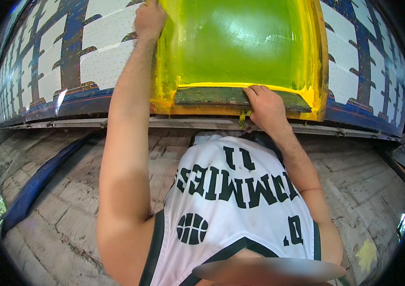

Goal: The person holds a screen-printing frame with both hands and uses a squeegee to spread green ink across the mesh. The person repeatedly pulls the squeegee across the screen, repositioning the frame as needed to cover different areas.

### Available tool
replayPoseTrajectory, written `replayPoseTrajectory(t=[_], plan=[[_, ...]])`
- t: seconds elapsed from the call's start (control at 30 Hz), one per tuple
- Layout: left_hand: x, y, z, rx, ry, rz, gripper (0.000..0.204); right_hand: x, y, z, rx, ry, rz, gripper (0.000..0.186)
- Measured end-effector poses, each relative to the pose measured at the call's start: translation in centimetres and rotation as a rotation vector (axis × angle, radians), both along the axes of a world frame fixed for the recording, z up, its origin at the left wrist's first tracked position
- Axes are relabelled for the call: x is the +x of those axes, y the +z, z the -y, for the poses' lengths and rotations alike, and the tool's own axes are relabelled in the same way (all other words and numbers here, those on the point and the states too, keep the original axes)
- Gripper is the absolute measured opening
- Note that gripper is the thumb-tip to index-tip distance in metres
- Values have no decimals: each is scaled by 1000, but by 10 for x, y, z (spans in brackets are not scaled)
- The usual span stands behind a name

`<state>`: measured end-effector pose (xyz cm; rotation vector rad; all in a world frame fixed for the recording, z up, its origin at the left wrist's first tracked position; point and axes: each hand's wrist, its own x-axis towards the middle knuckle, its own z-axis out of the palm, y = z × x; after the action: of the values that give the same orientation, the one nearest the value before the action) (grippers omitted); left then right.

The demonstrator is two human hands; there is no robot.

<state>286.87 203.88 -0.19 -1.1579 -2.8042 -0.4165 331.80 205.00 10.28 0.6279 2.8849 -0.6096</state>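
Note:
A screen-printing frame (pixel 321 71) with yellow-smeared wooden sides lies on the long printing table ahead of me. Its mesh (pixel 240 45) looks glossy green, with yellow ink along the borders. At the near end of the frame rests a squeegee (pixel 212 97) with a dark, worn wooden handle; a bright yellow line of ink runs along its far edge. My right hand (pixel 267 108) is closed over the squeegee toward its right part. My left hand (pixel 150 21) grips the frame's left side farther up, its fingertips partly cut off by the upper picture edge.
White sheets with dark printed shapes (pixel 107 59) cover the table left and right of the frame. The table's metal rail (pixel 69 124) runs between me and the frame. Below is a worn brick-like floor (pixel 69 209), with a dark blue tube or rolled cloth (pixel 45 178) at left.

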Motion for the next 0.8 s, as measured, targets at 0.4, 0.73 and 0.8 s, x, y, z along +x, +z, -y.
replayPoseTrajectory(t=[0.4, 0.73, 0.8], plan=[[0, 7, -3, 43, -29, -20, 50, -104, -47, -115, 322, -222, -85, 43], [4, 18, -6, -65, -6, 34, 54, -248, -68, -315, 432, -155, -93, 29], [4, 15, -8, -71, 3, 19, 54, -270, -70, -342, 458, -148, -115, 26]])
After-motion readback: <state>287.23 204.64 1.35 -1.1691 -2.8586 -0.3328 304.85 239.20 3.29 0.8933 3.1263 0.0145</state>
